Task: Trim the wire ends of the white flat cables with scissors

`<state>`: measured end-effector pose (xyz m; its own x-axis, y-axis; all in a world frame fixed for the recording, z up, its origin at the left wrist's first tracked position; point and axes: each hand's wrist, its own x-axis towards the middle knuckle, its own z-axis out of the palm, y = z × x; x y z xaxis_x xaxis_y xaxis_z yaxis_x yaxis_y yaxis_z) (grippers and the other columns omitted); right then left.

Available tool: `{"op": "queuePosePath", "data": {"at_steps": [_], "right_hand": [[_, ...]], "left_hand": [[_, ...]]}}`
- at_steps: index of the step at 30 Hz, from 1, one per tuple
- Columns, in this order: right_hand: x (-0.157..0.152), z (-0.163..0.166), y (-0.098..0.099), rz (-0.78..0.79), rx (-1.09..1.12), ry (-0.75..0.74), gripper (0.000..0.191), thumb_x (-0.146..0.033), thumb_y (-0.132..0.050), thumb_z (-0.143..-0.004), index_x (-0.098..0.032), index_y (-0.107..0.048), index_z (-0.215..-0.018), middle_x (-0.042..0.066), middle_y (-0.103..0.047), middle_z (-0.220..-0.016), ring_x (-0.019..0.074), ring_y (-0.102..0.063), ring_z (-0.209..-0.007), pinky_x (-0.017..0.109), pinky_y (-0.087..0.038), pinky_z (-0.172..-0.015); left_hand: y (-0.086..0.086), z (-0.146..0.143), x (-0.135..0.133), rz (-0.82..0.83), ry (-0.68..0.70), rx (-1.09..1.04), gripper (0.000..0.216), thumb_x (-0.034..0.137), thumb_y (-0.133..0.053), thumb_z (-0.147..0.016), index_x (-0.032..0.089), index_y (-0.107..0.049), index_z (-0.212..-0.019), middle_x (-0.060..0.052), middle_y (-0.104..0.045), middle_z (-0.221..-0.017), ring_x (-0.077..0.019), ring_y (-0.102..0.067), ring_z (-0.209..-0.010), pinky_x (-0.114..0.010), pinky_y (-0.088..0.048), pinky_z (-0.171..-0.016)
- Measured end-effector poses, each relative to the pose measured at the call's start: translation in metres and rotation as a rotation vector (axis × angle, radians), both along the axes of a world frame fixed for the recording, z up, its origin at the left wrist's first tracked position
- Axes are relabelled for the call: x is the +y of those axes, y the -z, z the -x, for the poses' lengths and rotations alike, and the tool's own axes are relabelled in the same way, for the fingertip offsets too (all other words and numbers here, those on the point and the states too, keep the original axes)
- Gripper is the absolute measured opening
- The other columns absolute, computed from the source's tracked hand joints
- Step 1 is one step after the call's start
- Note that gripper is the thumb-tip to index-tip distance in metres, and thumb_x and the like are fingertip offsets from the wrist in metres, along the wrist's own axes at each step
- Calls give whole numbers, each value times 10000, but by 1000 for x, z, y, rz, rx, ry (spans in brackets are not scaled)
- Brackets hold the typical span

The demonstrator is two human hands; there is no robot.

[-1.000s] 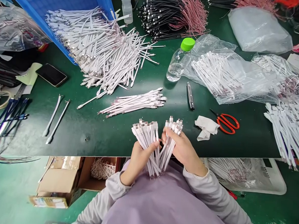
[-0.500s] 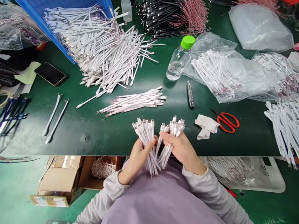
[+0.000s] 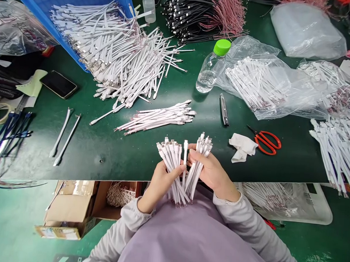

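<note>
My left hand (image 3: pixel 162 182) is closed around a bunch of short white USB cables (image 3: pixel 170 152), connector ends up and bare wire ends down. Between its thumb and fingers a single white cable (image 3: pixel 185 151) stands upright, apart from the bunch. To the right, my right hand (image 3: pixel 212 172) grips a second bunch of white USB cables (image 3: pixel 202 146), its fingertips close to that single cable. Both bunches are over the table's front edge. Behind them on the green table lies a small flat pile of similar white cables (image 3: pixel 158 117).
A large white cable heap (image 3: pixel 120 61) spills from a blue bin (image 3: pixel 67 4). Nearby are a bottle with a green cap (image 3: pixel 209 70), a utility knife (image 3: pixel 224 110), crumpled tissue (image 3: pixel 242 147), red-handled scissors (image 3: pixel 266 143), bagged cables (image 3: pixel 256 84) and a phone (image 3: pixel 58 84).
One cable that stood by the right-hand bunch is now upright at my left thumb. My right fingers have drawn slightly away from it, still holding their bunch.
</note>
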<state>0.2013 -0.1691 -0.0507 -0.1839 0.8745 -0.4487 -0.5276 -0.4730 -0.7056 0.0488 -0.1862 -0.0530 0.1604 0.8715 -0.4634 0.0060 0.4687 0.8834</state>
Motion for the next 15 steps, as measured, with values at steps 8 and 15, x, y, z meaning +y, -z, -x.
{"op": "queuePosePath", "data": {"at_steps": [8, 15], "right_hand": [[0, 0, 0, 8, -16, 16, 252, -319, -809, -674, -185, -597, -700, -37, -523, -632, 113, -502, -612, 278, -434, -624], [-1, 0, 5, -6, 34, -64, 243, -329, -778, -715, -212, -645, -882, -48, -492, -603, 104, -471, -573, 266, -435, -575]], "left_hand": [[-5, 8, 2, -68, 88, 22, 311, 411, -645, -831, 146, -716, -978, -71, -717, -916, -200, -638, -863, -281, -475, -798], [2, 6, 3, 7, -17, -162, 244, 369, -741, -755, 151, -679, -844, -15, -657, -715, -137, -601, -679, -260, -484, -713]]}}
